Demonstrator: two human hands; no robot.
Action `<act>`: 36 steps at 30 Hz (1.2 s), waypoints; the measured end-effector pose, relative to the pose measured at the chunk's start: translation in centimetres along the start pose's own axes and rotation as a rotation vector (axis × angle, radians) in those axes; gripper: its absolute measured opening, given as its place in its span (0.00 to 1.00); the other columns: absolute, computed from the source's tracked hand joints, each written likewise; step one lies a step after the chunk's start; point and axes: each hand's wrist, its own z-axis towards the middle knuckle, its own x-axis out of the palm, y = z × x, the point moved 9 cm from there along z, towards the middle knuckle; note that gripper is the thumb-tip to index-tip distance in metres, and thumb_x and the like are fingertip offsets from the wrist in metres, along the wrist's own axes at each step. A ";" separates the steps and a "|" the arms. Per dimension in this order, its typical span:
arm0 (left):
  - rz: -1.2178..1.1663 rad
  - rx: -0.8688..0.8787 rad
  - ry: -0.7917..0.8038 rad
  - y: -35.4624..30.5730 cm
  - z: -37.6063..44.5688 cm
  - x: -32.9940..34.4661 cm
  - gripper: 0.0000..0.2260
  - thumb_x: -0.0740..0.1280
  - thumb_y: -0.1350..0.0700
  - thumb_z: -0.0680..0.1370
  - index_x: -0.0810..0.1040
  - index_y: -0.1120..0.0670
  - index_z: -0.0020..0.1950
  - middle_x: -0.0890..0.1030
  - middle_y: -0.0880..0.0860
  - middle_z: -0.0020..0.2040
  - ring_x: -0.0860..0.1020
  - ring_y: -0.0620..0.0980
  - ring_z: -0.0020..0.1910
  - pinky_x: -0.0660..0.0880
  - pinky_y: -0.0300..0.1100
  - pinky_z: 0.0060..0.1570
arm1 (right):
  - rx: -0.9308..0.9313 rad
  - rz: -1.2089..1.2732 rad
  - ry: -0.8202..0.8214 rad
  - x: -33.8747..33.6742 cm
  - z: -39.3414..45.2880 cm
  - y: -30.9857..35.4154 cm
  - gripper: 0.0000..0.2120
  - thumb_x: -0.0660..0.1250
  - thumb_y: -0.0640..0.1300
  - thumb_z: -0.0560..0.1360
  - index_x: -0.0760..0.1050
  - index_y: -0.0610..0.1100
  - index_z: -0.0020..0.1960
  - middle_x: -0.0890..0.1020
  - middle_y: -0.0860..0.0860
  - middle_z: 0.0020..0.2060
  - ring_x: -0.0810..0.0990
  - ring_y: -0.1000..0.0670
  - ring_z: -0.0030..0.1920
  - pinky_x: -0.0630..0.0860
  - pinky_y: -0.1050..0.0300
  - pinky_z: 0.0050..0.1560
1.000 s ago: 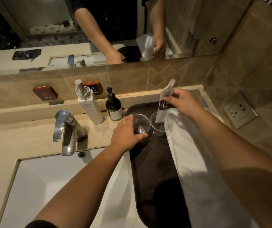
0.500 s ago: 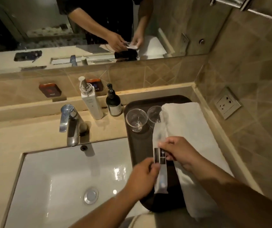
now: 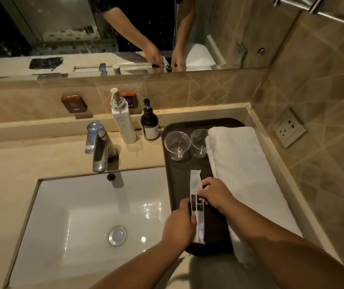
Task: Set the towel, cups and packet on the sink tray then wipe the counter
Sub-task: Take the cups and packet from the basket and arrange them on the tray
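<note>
A dark tray (image 3: 182,180) lies on the counter right of the sink. Two clear plastic cups stand at its far end: the left cup (image 3: 176,145) and the right cup (image 3: 198,142), which touches the folded white towel (image 3: 246,170) lying along the tray's right side. A long white packet (image 3: 196,185) with a black label lies lengthwise on the tray's near left part. My left hand (image 3: 179,224) pinches its left edge and my right hand (image 3: 216,193) holds its middle from the right.
The white sink basin (image 3: 83,222) with a chrome faucet (image 3: 98,146) sits to the left. A white pump bottle (image 3: 123,119) and a dark pump bottle (image 3: 150,124) stand by the back ledge. A wall socket (image 3: 289,128) is on the right wall, a mirror above.
My left hand has left the cup and both hands have come toward me. The packet went from upright near the cups to lying low over the tray's near part, held by both hands.
</note>
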 end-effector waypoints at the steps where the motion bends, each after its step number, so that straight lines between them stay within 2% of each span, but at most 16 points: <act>1: 0.048 0.019 0.004 -0.1 0.2 0.2 0.16 0.59 0.53 0.81 0.65 0.50 0.69 0.83 0.53 0.47 0.81 0.51 0.41 0.77 0.44 0.41 | -0.024 -0.063 -0.025 0.0 0.1 0.2 0.06 0.71 0.40 0.72 0.76 0.47 0.47 0.82 0.47 0.36 0.80 0.51 0.33 0.74 0.59 0.33; 4: 0.219 0.052 0.043 -0.1 0.7 1.0 0.14 0.61 0.55 0.81 0.68 0.52 0.67 0.82 0.53 0.45 0.77 0.49 0.36 0.74 0.41 0.38 | -0.092 -0.205 -0.104 0.2 0.5 0.8 0.10 0.71 0.42 0.73 0.71 0.51 0.48 0.78 0.53 0.35 0.77 0.56 0.35 0.69 0.62 0.32; 6: 0.313 0.062 0.088 -0.1 0.8 1.7 0.11 0.64 0.57 0.80 0.71 0.54 0.62 0.81 0.54 0.45 0.78 0.51 0.38 0.75 0.42 0.39 | -0.129 -0.260 -0.147 0.3 0.6 1.0 0.10 0.70 0.42 0.73 0.69 0.51 0.48 0.76 0.55 0.33 0.74 0.57 0.33 0.66 0.62 0.30; 10: 0.427 0.102 0.140 -0.4 1.0 2.8 0.11 0.67 0.61 0.77 0.73 0.56 0.59 0.81 0.55 0.46 0.81 0.56 0.43 0.77 0.46 0.43 | -0.215 -0.316 -0.155 0.5 0.7 1.2 0.09 0.70 0.43 0.74 0.69 0.48 0.48 0.77 0.51 0.35 0.75 0.53 0.34 0.66 0.61 0.32; 15: 0.479 0.126 0.151 -0.5 1.3 3.3 0.13 0.67 0.61 0.78 0.72 0.56 0.61 0.82 0.56 0.48 0.82 0.57 0.44 0.79 0.49 0.45 | -0.245 -0.315 -0.183 0.2 0.9 1.1 0.08 0.68 0.42 0.75 0.70 0.46 0.41 0.76 0.49 0.33 0.74 0.50 0.33 0.68 0.58 0.31; 20: 0.466 0.119 0.157 -0.4 1.3 3.4 0.12 0.67 0.58 0.78 0.72 0.55 0.61 0.81 0.55 0.49 0.81 0.55 0.44 0.79 0.48 0.45 | -0.291 -0.381 -0.214 0.4 0.5 1.5 0.07 0.67 0.44 0.77 0.72 0.45 0.41 0.75 0.48 0.42 0.74 0.50 0.36 0.75 0.54 0.39; 23: 0.445 0.146 0.096 -0.9 1.1 1.9 0.09 0.63 0.52 0.80 0.74 0.53 0.58 0.80 0.53 0.49 0.80 0.53 0.42 0.79 0.47 0.43 | -0.331 -0.414 -0.226 0.2 -0.3 2.0 0.06 0.66 0.45 0.77 0.74 0.44 0.44 0.74 0.47 0.46 0.74 0.50 0.37 0.76 0.54 0.40; 25: 0.475 0.187 0.022 -1.2 1.0 -0.2 0.09 0.61 0.48 0.80 0.75 0.51 0.55 0.79 0.52 0.48 0.77 0.50 0.42 0.77 0.44 0.42 | -0.367 -0.486 -0.212 0.0 -1.1 2.7 0.06 0.64 0.47 0.78 0.76 0.45 0.49 0.75 0.48 0.50 0.75 0.51 0.41 0.76 0.55 0.43; 27: 0.540 0.223 -0.070 -1.4 0.9 -3.1 0.10 0.60 0.46 0.80 0.75 0.50 0.54 0.79 0.51 0.49 0.76 0.50 0.43 0.76 0.45 0.45 | -0.414 -0.604 -0.210 -0.2 -2.2 3.6 0.10 0.62 0.50 0.78 0.76 0.47 0.55 0.75 0.50 0.54 0.75 0.50 0.49 0.74 0.55 0.48; 30: 0.615 0.222 -0.175 -0.9 0.6 -7.3 0.13 0.60 0.45 0.81 0.75 0.49 0.60 0.79 0.52 0.56 0.76 0.51 0.52 0.74 0.47 0.55 | -0.486 -0.763 -0.262 -0.3 -4.5 5.5 0.18 0.62 0.57 0.76 0.73 0.51 0.63 0.75 0.52 0.60 0.73 0.50 0.58 0.71 0.53 0.58; 33: 0.656 0.199 -0.232 0.4 -0.1 -10.4 0.21 0.61 0.43 0.80 0.69 0.47 0.71 0.72 0.51 0.70 0.69 0.54 0.68 0.65 0.51 0.67 | -0.478 -0.911 -0.229 0.9 -6.2 6.4 0.28 0.59 0.64 0.75 0.64 0.54 0.71 0.66 0.50 0.73 0.63 0.45 0.72 0.60 0.42 0.71; 36: 0.666 0.174 -0.247 2.0 -1.7 -12.3 0.27 0.60 0.38 0.78 0.62 0.46 0.75 0.65 0.51 0.77 0.62 0.54 0.75 0.59 0.55 0.72 | -0.483 -0.954 -0.208 2.3 -7.9 6.9 0.34 0.57 0.68 0.74 0.57 0.55 0.75 0.58 0.50 0.77 0.53 0.43 0.77 0.49 0.38 0.73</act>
